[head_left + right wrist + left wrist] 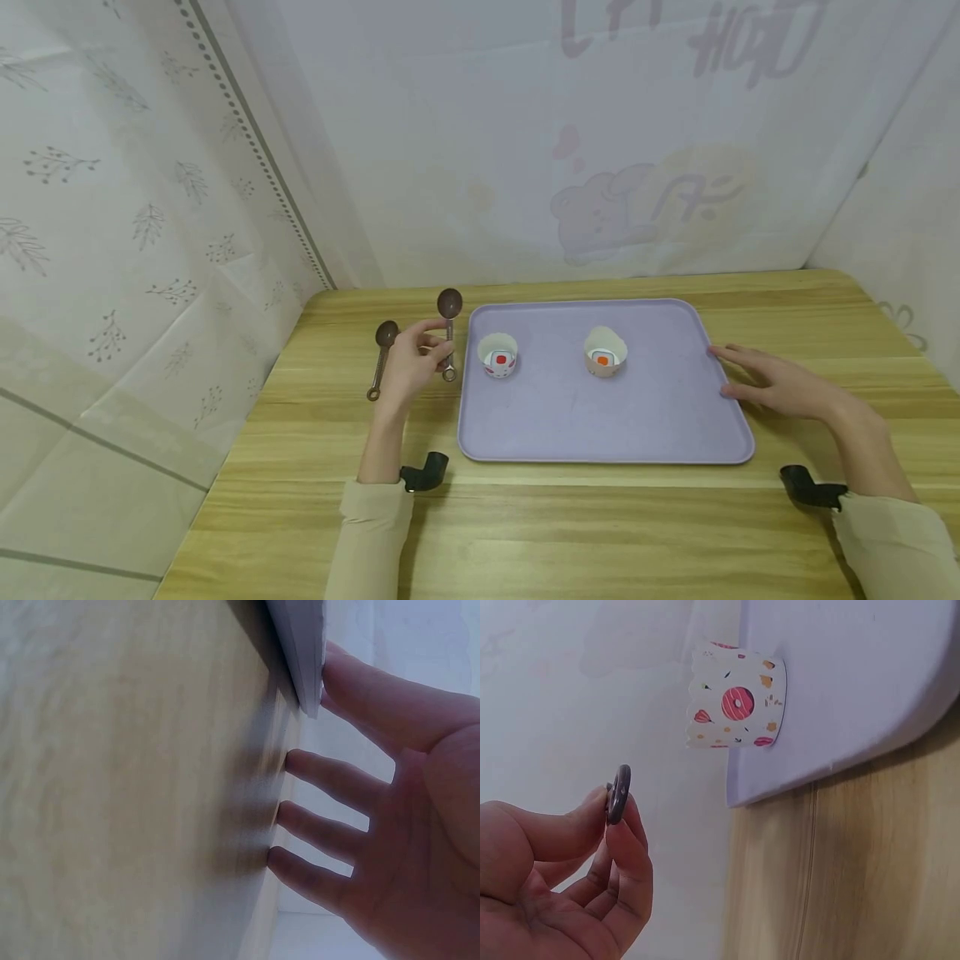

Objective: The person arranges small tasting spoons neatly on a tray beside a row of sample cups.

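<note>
My left hand (408, 362) pinches a brown scoop-shaped spoon (449, 303) by its handle, just left of the tray, bowl pointing away. In the left wrist view, the ring end (622, 780) of that handle shows between thumb and fingers, above the table. A second brown spoon (387, 333) lies on the table to the left of this hand. On the right, my right hand (795, 385) is spread against the right rim of the lilac tray (555, 429). The right wrist view shows its thumb (390, 697) at the tray edge and other fingertips down on the table.
Two paper baking cups stand on the tray: a white patterned one (498, 367) at left and a tan one (604, 367) near the middle. Each shows a small coloured square inside. A patterned curtain (525, 183) hangs behind the wooden table (562, 533).
</note>
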`<state>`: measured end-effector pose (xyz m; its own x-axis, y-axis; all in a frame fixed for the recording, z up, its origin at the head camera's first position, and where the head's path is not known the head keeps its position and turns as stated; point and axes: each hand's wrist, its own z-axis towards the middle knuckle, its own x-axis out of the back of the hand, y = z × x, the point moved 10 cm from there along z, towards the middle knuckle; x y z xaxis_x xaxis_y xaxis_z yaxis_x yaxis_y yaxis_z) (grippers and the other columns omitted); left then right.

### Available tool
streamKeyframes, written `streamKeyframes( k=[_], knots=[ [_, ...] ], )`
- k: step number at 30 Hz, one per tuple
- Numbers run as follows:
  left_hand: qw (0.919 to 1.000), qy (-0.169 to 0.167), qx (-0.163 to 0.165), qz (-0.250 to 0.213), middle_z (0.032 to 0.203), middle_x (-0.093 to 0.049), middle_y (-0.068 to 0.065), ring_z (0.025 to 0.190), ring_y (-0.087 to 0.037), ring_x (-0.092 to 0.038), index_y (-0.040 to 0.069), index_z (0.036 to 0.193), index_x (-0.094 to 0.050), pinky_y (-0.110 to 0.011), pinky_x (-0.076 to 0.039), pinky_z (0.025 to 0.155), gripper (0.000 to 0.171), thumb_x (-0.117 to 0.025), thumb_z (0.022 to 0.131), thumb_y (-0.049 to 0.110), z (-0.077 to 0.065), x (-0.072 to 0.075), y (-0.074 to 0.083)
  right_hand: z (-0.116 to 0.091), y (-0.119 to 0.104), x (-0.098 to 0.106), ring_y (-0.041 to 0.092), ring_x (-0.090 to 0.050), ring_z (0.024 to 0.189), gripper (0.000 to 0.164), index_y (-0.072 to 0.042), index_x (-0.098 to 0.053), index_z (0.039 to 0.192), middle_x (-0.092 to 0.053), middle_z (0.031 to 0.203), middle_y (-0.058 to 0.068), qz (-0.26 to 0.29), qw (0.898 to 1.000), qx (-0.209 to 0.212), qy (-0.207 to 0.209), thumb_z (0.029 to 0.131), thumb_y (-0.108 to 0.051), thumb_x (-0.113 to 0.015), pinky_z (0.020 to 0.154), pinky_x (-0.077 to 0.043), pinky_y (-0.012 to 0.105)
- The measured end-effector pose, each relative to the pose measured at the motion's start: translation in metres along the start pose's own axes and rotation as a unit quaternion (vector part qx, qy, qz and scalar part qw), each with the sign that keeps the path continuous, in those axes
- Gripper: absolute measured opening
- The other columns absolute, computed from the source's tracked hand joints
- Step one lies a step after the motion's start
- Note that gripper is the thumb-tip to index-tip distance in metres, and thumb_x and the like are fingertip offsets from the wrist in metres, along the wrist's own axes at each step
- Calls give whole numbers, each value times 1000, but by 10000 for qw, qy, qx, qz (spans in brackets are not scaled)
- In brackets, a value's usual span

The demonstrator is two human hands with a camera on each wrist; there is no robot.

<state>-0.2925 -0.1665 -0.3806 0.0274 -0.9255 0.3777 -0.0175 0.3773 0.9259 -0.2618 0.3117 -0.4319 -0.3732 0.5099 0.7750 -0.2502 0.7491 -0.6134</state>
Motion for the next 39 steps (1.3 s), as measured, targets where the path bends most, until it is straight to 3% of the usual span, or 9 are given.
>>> streamKeyframes(
  k=[11, 20, 39],
  knots=[
    [9996, -63, -147, -240, 96, -66, -17, 71, -17, -62, 3, 134, -62, -48, -58, 79, 38, -67, 96, 0, 0, -8, 6, 1, 2, 0, 67, -18, 136, 69, 3, -36, 153, -21, 152, 44, -5, 10000, 66, 46, 98, -25, -67, 102, -20, 79],
    [9985, -86, -115, -530, 96, -66, -18, 73, -18, -63, 2, 133, -62, -25, -56, 67, 38, -67, 95, -2, 0, -13, 10, 2, 3, -1, 66, -19, 136, 69, 5, -36, 152, -21, 152, 44, -31, 10000, 70, 11, 98, -24, -68, 103, -21, 79],
    [9969, -9, -152, -771, 95, -67, -17, 71, -15, -64, 1, 133, -62, -26, -57, 67, 40, -67, 94, -3, 0, -23, 15, 2, 2, -1, 66, -19, 136, 69, 5, -36, 152, -21, 152, 45, -14, 9999, 100, 2, 98, -25, -67, 102, -21, 79]
  ],
)
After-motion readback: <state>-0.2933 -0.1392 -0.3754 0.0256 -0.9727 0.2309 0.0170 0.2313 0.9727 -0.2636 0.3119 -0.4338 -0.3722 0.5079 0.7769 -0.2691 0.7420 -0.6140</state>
